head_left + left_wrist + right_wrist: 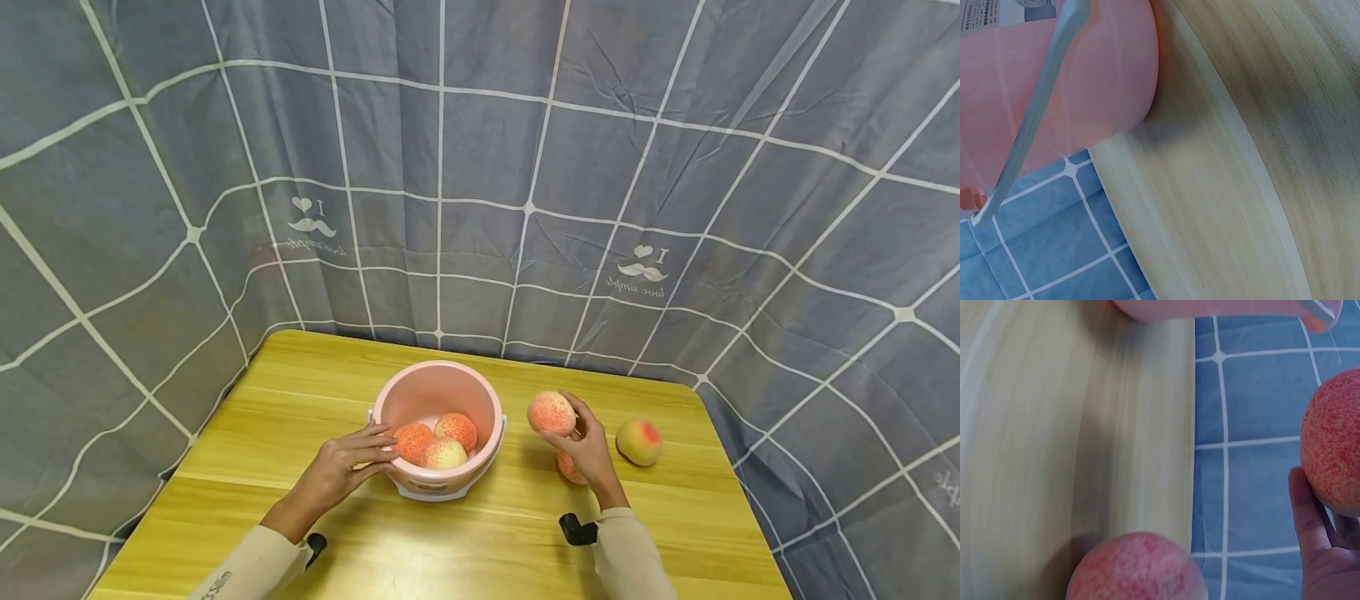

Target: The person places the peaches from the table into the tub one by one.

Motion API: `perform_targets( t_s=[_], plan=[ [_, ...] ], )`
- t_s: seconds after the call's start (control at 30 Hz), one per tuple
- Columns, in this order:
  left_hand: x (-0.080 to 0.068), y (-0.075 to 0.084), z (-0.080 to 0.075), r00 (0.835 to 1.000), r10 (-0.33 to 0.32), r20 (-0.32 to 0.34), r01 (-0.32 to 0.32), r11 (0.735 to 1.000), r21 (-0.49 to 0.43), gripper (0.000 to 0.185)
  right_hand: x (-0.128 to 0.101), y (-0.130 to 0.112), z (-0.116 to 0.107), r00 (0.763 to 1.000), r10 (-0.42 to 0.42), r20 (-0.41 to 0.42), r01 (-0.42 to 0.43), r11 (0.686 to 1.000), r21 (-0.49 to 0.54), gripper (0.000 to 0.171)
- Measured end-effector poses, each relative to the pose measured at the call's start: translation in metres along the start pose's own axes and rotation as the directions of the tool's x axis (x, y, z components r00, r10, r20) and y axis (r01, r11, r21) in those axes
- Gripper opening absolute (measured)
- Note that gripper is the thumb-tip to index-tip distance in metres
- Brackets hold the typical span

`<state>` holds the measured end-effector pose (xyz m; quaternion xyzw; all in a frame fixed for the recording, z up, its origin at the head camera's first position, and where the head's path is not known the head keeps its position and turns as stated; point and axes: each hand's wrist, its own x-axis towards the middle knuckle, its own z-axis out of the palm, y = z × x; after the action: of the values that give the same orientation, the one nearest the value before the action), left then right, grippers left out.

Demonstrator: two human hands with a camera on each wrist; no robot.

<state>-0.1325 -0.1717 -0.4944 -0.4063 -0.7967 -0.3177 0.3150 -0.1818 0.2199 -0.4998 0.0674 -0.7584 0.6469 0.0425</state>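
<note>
Head view: right hand (590, 450) lifts peach (551, 412) (apparently pinched).

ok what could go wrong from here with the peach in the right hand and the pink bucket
The bucket already holds three peaches, so a dropped peach may bounce out. The left hand only rests against the rim, so the bucket could slide. A peach lying just under the right hand could be knocked rolling.
</note>
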Motion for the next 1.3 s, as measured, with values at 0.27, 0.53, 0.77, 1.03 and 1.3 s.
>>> perform_targets(
  t_s=[0.27, 0.53, 0.77, 1.03, 1.3],
  plan=[
    [0.0, 0.001, 0.0, 1.0, -0.005, 0.001, 0.005, 1.0, 0.006, 0.03, 0.005, -0.006, 0.011, 1.0, -0.002, 0.029, 0.001, 1.0, 0.017, 0.072],
    [0.001, -0.001, 0.0, 1.0, -0.018, 0.012, 0.018, 1.0, -0.01, 0.023, 0.012, -0.018, 0.02, 0.998, -0.015, 0.057, 0.014, 1.0, 0.013, 0.072],
    [0.0, -0.002, 0.001, 1.0, 0.005, -0.002, -0.005, 1.0, -0.009, 0.023, 0.02, -0.026, 0.027, 0.996, -0.004, 0.093, 0.002, 1.0, 0.021, 0.073],
    [0.0, -0.002, 0.001, 1.0, 0.008, -0.01, -0.008, 1.0, -0.015, 0.02, 0.022, -0.059, 0.04, 0.987, -0.053, 0.151, 0.057, 0.998, -0.022, 0.071],
    [-0.001, -0.002, 0.002, 1.0, 0.01, -0.014, -0.01, 1.0, -0.009, 0.018, 0.026, -0.077, 0.049, 0.974, -0.086, 0.21, 0.093, 0.995, -0.026, 0.071]
  ],
)
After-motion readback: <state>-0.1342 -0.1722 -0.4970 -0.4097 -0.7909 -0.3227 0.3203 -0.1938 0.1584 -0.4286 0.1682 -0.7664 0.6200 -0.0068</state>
